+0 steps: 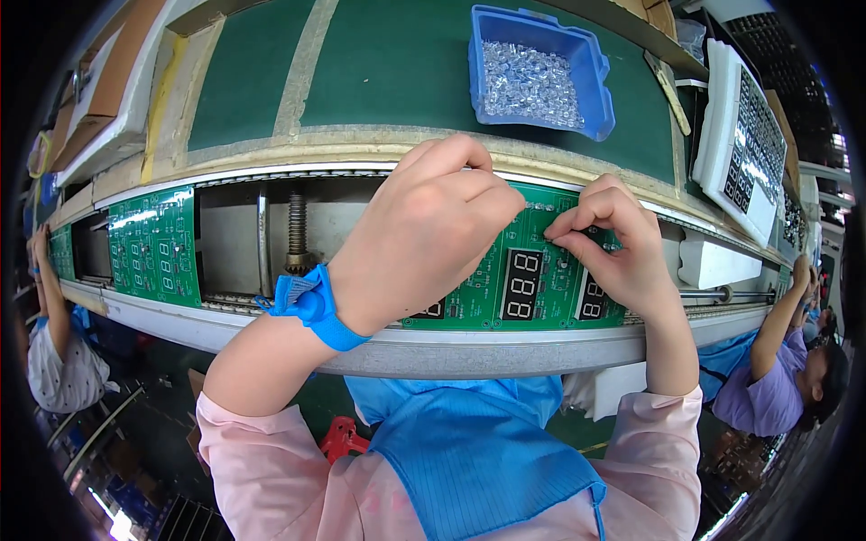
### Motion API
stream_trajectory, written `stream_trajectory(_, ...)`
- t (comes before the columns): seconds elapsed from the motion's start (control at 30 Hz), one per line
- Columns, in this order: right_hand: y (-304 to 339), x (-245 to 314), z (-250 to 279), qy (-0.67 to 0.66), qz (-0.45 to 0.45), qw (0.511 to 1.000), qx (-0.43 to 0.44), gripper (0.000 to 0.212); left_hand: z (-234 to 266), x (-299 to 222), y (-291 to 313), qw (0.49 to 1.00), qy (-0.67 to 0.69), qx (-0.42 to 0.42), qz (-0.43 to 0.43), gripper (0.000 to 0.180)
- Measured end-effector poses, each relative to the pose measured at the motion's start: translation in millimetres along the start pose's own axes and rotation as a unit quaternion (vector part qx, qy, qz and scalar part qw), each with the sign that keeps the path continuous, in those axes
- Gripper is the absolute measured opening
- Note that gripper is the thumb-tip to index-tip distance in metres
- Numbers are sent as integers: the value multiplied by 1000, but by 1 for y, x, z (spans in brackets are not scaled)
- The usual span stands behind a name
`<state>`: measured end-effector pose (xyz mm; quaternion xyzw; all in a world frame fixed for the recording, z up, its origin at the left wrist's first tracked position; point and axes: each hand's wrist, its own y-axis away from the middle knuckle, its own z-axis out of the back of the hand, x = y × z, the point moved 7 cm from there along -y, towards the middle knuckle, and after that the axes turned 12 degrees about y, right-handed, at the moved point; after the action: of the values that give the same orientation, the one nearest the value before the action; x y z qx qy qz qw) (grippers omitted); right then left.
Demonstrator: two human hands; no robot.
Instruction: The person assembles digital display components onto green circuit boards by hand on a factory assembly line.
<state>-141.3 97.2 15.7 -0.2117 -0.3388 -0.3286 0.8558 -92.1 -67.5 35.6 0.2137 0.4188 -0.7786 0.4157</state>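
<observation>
A green circuit board [485, 293] with black seven-segment displays [522, 285] lies on the conveyor rails in front of me. Over its left part is my left hand [428, 230], fingers curled and closed near the board's far edge. Its fingertips are partly hidden, so what they hold cannot be made out. My right hand [618, 239] hovers over the right part, thumb and forefinger pinched just above the surface; anything between them is too small to name. Between the hands, small clear parts [539, 206] sit in a row along the far edge. A blue wrist strap [316, 309] circles my left wrist.
Beyond the rail, a blue bin [591, 90] full of small clear pieces stands on the green bench [388, 72]. Another circuit board [153, 243] rides the conveyor to the left. White foam with boards [744, 144] leans at right. Co-workers' arms [54, 298] reach in at both sides.
</observation>
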Motion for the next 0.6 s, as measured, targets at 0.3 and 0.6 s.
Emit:
stream_trajectory(0.3, -1, 2, 1, 52, 18, 999, 1, 20, -1, 1, 0, 1000, 11, -3, 2, 20)
stream_trajectory(0.6, -3, 12, 2, 122, 77, 989, 25, 24, -1, 1, 0, 1000, -24, 5, 8, 17)
